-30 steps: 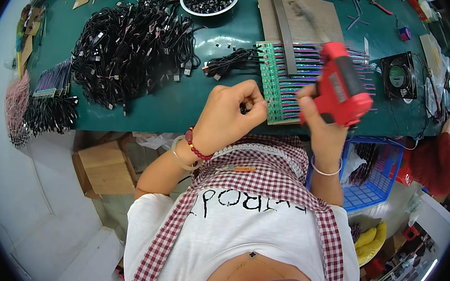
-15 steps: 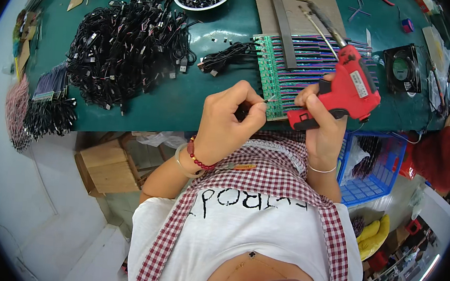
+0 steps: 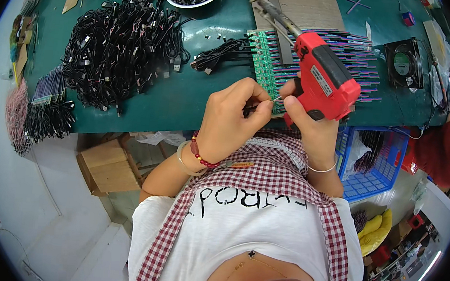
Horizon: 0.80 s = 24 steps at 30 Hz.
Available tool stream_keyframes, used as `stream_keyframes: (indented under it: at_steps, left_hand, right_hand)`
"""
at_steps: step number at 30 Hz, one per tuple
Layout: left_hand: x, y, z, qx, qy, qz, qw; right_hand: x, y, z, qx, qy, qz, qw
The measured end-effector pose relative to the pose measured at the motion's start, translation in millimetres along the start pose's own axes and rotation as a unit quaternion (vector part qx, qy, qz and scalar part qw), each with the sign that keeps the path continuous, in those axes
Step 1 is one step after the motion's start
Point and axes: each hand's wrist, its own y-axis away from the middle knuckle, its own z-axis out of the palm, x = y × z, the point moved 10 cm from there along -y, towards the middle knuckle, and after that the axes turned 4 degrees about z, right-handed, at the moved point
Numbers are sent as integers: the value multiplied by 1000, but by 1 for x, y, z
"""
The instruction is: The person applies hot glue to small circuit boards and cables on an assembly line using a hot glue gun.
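Fingers (image 3: 261, 110) of left hand (image 3: 232, 111): pinched together on a dark cable (image 3: 248, 110), partly hidden inside the grasp, at the near end of green circuit boards (image 3: 263, 66) on the surface (image 3: 185, 105); contact with boards impossible to tell. Fingers of right hand (image 3: 315, 135): curled around a red soldering gun (image 3: 325, 96), with tip pointing up-left, well apart from the pinched cable.

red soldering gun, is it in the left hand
No, the red soldering gun is gripped in the right hand.
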Motion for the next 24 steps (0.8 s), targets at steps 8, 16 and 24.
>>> stream_keyframes:
  at_steps: [8,16,24]
  left_hand:
    - [8,-1,7,-11,-61,28,998]
    - [5,-2,-3,27,7,29,999]
    - [3,-3,3,6,-1,21,1000]
  right_hand:
    - [17,-2,-6,-23,22,56,998]
    - [24,-2,3,20,-212,37,976]
    - [16,-1,1,6,-97,2,995]
